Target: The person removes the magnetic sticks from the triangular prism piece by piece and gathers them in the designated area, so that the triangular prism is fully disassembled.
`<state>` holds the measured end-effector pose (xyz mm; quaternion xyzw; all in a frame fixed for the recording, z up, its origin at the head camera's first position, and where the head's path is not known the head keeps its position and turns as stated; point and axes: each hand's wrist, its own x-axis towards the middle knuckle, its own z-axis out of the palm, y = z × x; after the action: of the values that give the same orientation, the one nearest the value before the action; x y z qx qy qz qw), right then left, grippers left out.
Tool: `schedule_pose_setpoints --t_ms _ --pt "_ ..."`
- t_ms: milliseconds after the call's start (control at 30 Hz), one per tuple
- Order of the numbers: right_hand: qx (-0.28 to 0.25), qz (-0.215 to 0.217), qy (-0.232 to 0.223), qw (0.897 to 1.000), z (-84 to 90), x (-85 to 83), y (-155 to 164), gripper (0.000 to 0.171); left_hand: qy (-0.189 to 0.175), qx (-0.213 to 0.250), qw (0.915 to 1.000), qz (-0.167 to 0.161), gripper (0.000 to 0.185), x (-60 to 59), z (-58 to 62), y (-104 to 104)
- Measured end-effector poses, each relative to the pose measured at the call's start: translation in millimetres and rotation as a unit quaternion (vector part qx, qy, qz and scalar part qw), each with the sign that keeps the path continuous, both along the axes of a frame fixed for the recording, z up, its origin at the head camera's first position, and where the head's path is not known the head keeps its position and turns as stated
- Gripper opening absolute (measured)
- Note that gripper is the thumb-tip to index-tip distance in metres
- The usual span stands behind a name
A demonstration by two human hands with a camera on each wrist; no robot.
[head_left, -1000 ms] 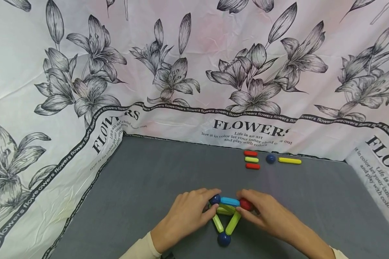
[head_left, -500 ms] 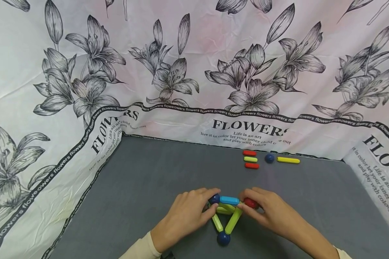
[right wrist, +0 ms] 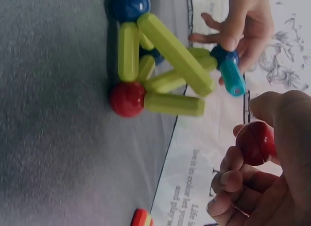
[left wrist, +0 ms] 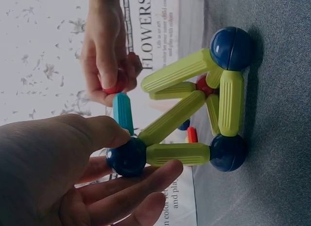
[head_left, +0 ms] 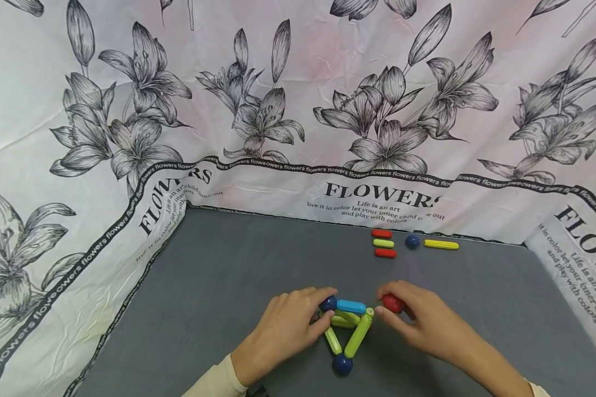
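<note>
My left hand (head_left: 288, 325) pinches a dark blue ball (left wrist: 127, 155) at an upper corner of a magnetic stick-and-ball frame. A light blue stick (head_left: 351, 306) juts from that ball, its other end free. My right hand (head_left: 424, 320) holds a red ball (right wrist: 255, 142) between thumb and fingers, a small gap away from the frame. Lime green sticks (left wrist: 177, 70) make up the frame, with two dark blue balls (left wrist: 228, 153) and another red ball (right wrist: 127, 98) at its base on the table. Two lime sticks lean up to the right with bare tips.
Near the back edge of the grey table (head_left: 238, 253) lie two red sticks (head_left: 385, 253), a lime stick (head_left: 383, 242), a dark blue ball (head_left: 412, 241) and a long yellow stick (head_left: 441, 244). A flower-printed cloth (head_left: 258, 190) stands behind and at the sides.
My right hand has pulled the red ball off the light blue stick and lime sticks, moving it to the right. My left hand keeps its hold on the dark blue ball.
</note>
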<state>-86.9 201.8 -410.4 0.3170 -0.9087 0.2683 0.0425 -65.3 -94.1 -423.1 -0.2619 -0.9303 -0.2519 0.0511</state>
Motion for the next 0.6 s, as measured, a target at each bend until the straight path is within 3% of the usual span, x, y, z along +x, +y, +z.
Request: schedule_pose_setpoints --t_ms 133,333,600 --pt "0.014 -0.039 -0.007 0.999 2.4 -3.5 8 0.025 -0.004 0.003 1.0000 -0.001 0.037 0.4 -0.1 -1" --pt "0.034 -0.120 -0.014 0.992 0.7 -15.7 27 0.046 -0.003 0.007 1.0000 -0.006 0.036 0.5 -0.7 0" --pt "0.049 -0.156 0.054 0.985 -10.0 -42.0 51 0.043 -0.004 0.005 1.0000 -0.007 0.037 -0.2 -1.8 -1"
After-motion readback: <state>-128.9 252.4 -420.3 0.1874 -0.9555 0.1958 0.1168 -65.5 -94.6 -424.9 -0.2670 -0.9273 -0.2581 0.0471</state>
